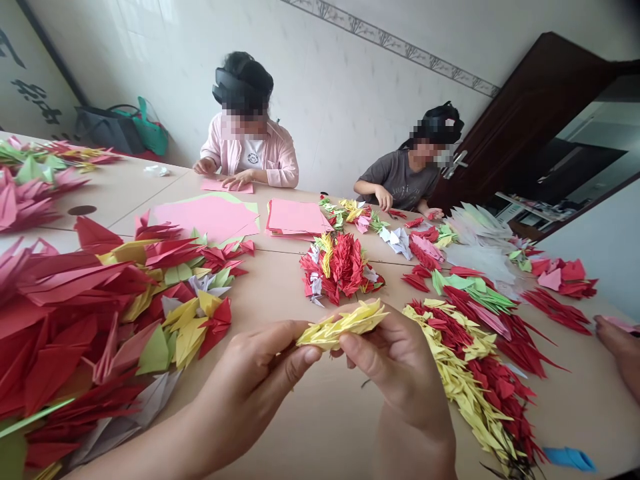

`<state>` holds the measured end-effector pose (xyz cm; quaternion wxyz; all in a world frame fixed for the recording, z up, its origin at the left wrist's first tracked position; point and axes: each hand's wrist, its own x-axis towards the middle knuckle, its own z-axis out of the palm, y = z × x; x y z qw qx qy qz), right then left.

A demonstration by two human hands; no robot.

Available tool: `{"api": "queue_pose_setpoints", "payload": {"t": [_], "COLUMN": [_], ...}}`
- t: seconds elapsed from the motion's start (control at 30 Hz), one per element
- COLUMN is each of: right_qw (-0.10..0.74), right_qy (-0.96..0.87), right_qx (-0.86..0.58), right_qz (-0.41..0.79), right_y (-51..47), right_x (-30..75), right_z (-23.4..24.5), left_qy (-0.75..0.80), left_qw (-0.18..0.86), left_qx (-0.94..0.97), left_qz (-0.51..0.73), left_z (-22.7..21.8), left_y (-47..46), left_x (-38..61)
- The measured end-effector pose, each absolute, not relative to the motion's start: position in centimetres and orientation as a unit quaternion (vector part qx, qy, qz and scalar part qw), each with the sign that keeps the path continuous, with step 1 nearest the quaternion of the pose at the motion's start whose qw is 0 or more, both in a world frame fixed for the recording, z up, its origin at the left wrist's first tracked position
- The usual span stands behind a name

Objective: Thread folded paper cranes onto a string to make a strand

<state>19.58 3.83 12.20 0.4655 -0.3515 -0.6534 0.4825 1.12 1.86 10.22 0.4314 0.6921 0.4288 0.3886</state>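
Between both hands I hold a short bundle of yellow folded paper cranes (345, 325) above the table. My left hand (270, 363) pinches its left end between thumb and fingers. At the other end, my right hand (395, 360) grips it, the thumb pressed on its near side. Beyond them lies a cluster of red, yellow and white folded paper (345, 267). Strings of yellow and red paper cranes (470, 373) lie beside my right hand. Left of my arms spreads a large heap of red, pink, yellow and green folded paper (100, 307).
Across the table (280, 280), one person (250, 147) handles a pink sheet; another person (405, 173) sits further right. Stacks of pink paper (297, 217) lie between us. A blue object (570, 458) is at lower right, and someone's hand (620, 347) reaches in from the right edge.
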Motion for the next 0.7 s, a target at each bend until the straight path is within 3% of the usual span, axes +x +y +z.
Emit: {"api": "queue_pose_setpoints", "payload": {"t": [0.2,0.33,0.5,0.7], "right_qw": [0.450,0.493,0.587,0.643], "right_qy": [-0.625,-0.590,-0.552,-0.531], "right_qx": [-0.332,-0.346,-0.332,-0.310], "right_qz": [0.544,0.537,0.489,0.457], "right_y": [3.8,3.9,4.4,4.9], "right_x": [19.3,18.7,18.9,19.7], "right_z": [11.9,11.6,11.2,11.2], "left_qy": [0.436,0.412,0.263,0.219], "left_qw": [0.411,0.535,0.726,0.738], "left_qx": [0.694,0.631,0.485,0.478], "left_qz": [0.399,0.383,0.410,0.423], "left_z": [10.5,10.2,9.5,9.0], "left_y": [1.8,1.8,2.2,2.8], "left_x": [1.1,0.7,0.3,0.5]}}
